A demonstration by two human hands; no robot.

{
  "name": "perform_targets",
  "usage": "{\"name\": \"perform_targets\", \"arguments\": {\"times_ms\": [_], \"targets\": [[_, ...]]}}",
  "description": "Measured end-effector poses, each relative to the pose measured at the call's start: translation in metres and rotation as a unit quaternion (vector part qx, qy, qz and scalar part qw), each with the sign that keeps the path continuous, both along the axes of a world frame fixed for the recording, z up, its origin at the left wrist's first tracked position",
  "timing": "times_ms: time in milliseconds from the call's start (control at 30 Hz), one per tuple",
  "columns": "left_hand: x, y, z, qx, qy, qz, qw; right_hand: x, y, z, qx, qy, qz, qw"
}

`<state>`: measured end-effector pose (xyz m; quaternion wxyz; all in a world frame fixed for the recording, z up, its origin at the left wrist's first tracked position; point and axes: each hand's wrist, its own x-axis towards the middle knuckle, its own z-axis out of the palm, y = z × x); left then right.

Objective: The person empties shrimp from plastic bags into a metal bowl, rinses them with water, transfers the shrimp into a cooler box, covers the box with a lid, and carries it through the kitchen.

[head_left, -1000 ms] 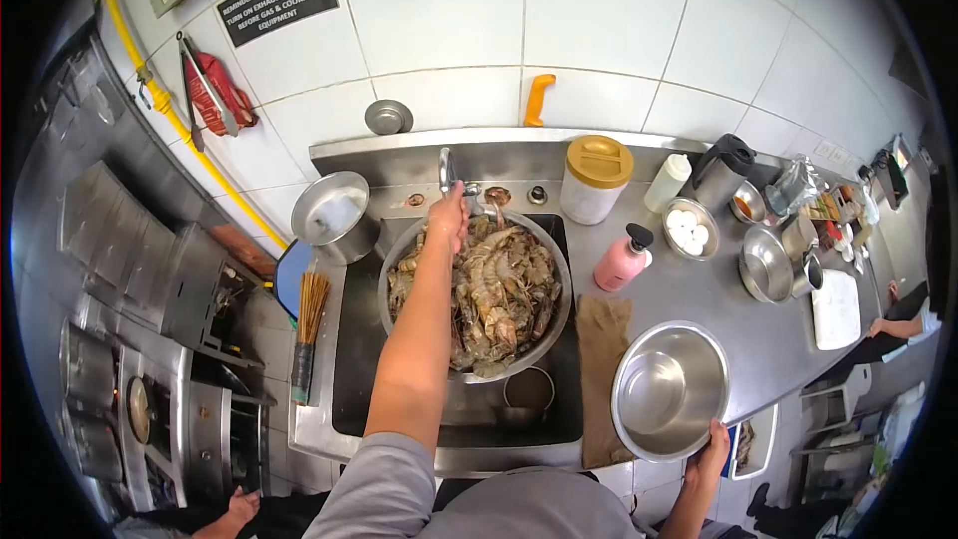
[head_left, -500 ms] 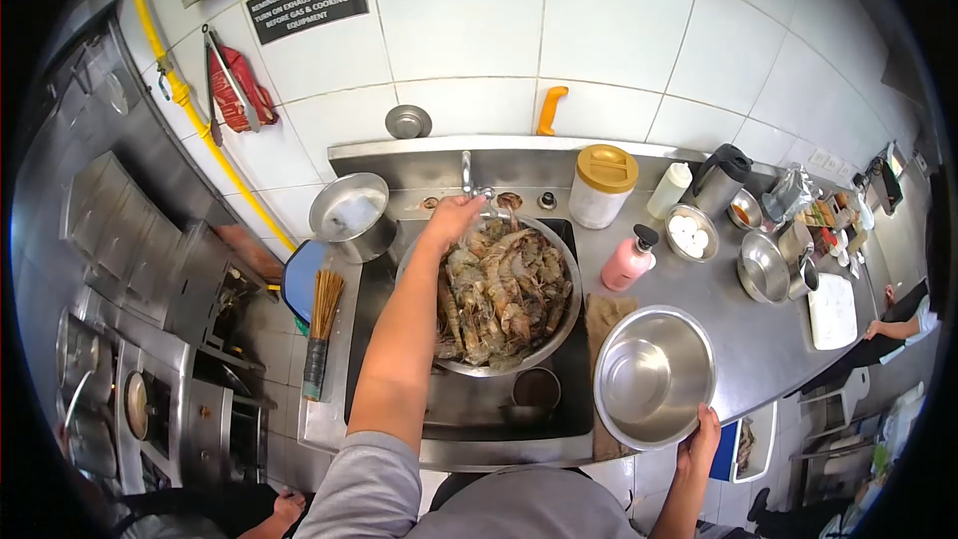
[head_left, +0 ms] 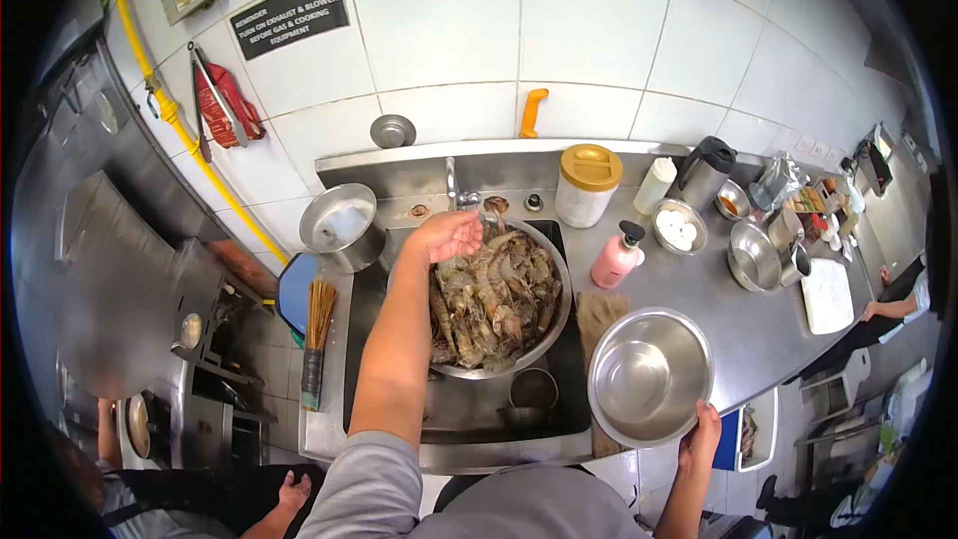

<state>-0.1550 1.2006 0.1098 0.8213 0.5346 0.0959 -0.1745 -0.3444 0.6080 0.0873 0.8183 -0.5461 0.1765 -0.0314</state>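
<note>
The left hand [head_left: 448, 235], palm turned up with its fingers loosely curled and nothing gripped, is over the upper left part of the large bowl of shrimp [head_left: 496, 309], just in front of the faucet [head_left: 457, 190]. That bowl sits in the sink [head_left: 464, 419], towards its back edge, with a small round container [head_left: 533, 391] near its front rim. The right hand [head_left: 705, 431] grips the lower right rim of an empty steel bowl [head_left: 651, 377] at the worktop's [head_left: 733, 339] front edge. A brown cloth [head_left: 602, 315] lies partly under the steel bowl, and a pink pump bottle [head_left: 618, 259] stands behind it.
</note>
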Motion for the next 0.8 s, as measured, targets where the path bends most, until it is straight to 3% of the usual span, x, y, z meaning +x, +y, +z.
{"name": "perform_targets", "arguments": {"times_ms": [167,233,300,367,433,500,633,733,800], "targets": [[-0.004,0.003,0.010,0.023,-0.032,0.136,0.990,-0.006,-0.012,0.003,-0.015,-0.002,-0.027,1.000],[-0.021,-0.006,0.038,0.012,-0.005,-0.060,0.998,-0.007,-0.014,0.007,-0.022,-0.009,-0.028,0.999],[-0.011,0.004,0.025,0.012,-0.005,-0.080,0.997,-0.005,-0.019,0.004,-0.019,-0.007,-0.032,0.999],[0.006,0.021,0.000,0.025,-0.064,0.129,0.989,-0.004,-0.020,0.004,-0.016,-0.009,-0.033,0.999],[0.011,0.028,-0.011,0.025,-0.073,0.191,0.979,-0.002,-0.015,0.008,-0.015,-0.010,-0.033,0.999],[-0.005,0.013,0.009,0.059,-0.016,0.035,0.997,-0.001,-0.015,0.007,-0.007,-0.010,-0.033,0.999],[0.003,0.004,0.003,0.070,-0.051,0.096,0.992,0.002,-0.017,0.001,-0.009,-0.002,-0.020,1.000],[0.009,0.002,0.002,0.156,-0.048,0.187,0.969,0.002,-0.018,0.002,-0.025,0.016,-0.003,1.000],[0.006,-0.006,0.014,0.196,0.005,-0.007,0.981,0.003,-0.013,0.007,-0.020,0.013,-0.009,1.000]]}}
